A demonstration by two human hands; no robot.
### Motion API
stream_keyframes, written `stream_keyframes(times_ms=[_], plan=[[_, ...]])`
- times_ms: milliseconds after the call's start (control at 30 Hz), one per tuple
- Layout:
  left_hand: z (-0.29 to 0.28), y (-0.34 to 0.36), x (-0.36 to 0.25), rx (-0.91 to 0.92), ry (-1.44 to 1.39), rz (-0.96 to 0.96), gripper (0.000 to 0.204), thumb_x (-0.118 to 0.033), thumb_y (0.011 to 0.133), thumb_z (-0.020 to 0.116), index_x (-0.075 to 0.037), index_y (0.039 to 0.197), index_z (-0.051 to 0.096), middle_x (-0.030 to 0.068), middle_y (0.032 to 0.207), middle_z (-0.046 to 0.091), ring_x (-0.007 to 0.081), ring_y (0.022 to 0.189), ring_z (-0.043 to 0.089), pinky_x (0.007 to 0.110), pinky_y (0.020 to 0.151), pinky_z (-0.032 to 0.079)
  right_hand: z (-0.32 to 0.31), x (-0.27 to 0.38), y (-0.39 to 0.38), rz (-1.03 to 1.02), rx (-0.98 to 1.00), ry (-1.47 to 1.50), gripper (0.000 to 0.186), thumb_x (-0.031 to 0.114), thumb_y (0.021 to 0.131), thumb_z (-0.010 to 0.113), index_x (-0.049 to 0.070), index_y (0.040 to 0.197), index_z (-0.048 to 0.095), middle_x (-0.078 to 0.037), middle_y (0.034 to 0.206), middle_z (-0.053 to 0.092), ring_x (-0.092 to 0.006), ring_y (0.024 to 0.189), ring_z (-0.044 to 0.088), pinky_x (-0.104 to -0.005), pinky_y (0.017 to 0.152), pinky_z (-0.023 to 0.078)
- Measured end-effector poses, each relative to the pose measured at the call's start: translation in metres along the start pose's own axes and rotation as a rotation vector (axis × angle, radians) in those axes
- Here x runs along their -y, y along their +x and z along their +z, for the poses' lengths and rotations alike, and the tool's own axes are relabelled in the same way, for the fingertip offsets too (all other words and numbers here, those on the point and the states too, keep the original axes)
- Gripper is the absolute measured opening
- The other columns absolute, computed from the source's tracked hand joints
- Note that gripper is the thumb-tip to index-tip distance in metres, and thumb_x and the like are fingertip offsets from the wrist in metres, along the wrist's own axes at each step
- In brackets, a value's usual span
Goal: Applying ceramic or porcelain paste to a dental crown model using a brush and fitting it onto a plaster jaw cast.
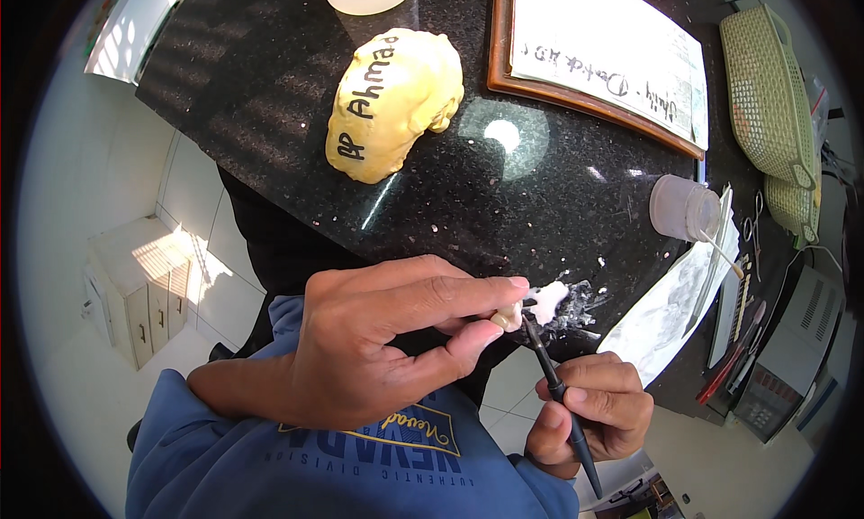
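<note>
Between the thumb and fingers of my left hand (396, 330) is a small off-white and pink piece, like a dental crown or tooth form (508, 317). My right hand (598, 406) grips a slim black-handled carving tool (554, 384) like a pen. The tool's tip is at the piece, touching it or very near. Just behind them, a soft-looking pinkish-white patch of material (549, 298) lies on the black speckled table (432, 222), with white scrapings around it. My left fingertips partly cover the piece.
A yellow moulded lump (391, 105) with black handwriting lies farther back. To the right are a translucent jar (679, 207), a white sheet (670, 312), a thin stick (723, 254), a wood-edged board (594, 114), a woven green basket (765, 91), red-handled tools (720, 375) and a grey box (796, 330).
</note>
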State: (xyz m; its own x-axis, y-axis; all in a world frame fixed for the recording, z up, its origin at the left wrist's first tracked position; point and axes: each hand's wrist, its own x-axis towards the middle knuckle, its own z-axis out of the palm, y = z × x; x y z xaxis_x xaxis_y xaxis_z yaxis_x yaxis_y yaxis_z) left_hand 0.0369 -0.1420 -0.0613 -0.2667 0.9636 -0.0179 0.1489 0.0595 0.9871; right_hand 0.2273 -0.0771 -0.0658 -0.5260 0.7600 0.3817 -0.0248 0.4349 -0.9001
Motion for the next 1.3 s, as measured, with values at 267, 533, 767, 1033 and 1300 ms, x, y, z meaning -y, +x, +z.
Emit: stream_keyframes(times_ms=[267,533,767,1033,1300], plan=[[0.0008,0.0003,-0.0003,-0.004,0.005,0.019,0.034,0.011,0.073,0.069,0.005,0.107,0.066,0.0155,0.084,0.068,0.0177,0.073,0.07,0.024,0.065,0.056,-0.0006,0.0016,0.0029,0.004,0.011,-0.004,0.03,-0.01,0.061,0.074,-0.005,0.086,0.059,-0.016,0.073,0.061,-0.0193,0.054,0.061,-0.0265,0.044,0.051],[-0.0009,-0.0001,0.0004,-0.011,0.0,0.025,0.034,0.009,0.072,0.071,0.004,0.106,0.066,0.0153,0.085,0.069,0.0163,0.074,0.07,0.023,0.066,0.055,-0.0001,-0.0032,-0.0044,-0.042,-0.065,0.015,0.029,-0.008,0.062,0.074,-0.003,0.087,0.058,-0.014,0.073,0.06,-0.018,0.054,0.061,-0.0253,0.044,0.051],[-0.0014,0.0019,-0.0025,-0.004,-0.006,0.017,0.034,0.009,0.072,0.071,0.006,0.106,0.065,0.016,0.086,0.069,0.0164,0.074,0.07,0.023,0.068,0.054,0.0004,0.0008,-0.0027,-0.064,0.034,-0.131,0.03,-0.002,0.066,0.077,0.002,0.09,0.059,-0.011,0.075,0.061,-0.018,0.057,0.063,-0.0237,0.045,0.051],[-0.0001,0.0014,-0.0007,-0.016,-0.005,0.024,0.035,0.008,0.072,0.073,0.005,0.105,0.066,0.0156,0.086,0.069,0.0161,0.073,0.07,0.023,0.068,0.055,0.0,0.0026,-0.0006,-0.051,0.057,-0.159,0.031,-0.001,0.066,0.078,0.003,0.09,0.06,-0.01,0.075,0.061,-0.0181,0.057,0.063,-0.0236,0.045,0.052],[0.0003,0.0006,0.0004,-0.007,-0.015,0.027,0.035,0.008,0.073,0.072,0.005,0.107,0.065,0.0159,0.089,0.069,0.0161,0.075,0.07,0.022,0.068,0.055,-0.0012,0.0028,0.0,-0.031,0.065,-0.143,0.031,-0.002,0.065,0.078,0.002,0.089,0.06,-0.011,0.075,0.061,-0.0182,0.058,0.063,-0.0242,0.046,0.052]])
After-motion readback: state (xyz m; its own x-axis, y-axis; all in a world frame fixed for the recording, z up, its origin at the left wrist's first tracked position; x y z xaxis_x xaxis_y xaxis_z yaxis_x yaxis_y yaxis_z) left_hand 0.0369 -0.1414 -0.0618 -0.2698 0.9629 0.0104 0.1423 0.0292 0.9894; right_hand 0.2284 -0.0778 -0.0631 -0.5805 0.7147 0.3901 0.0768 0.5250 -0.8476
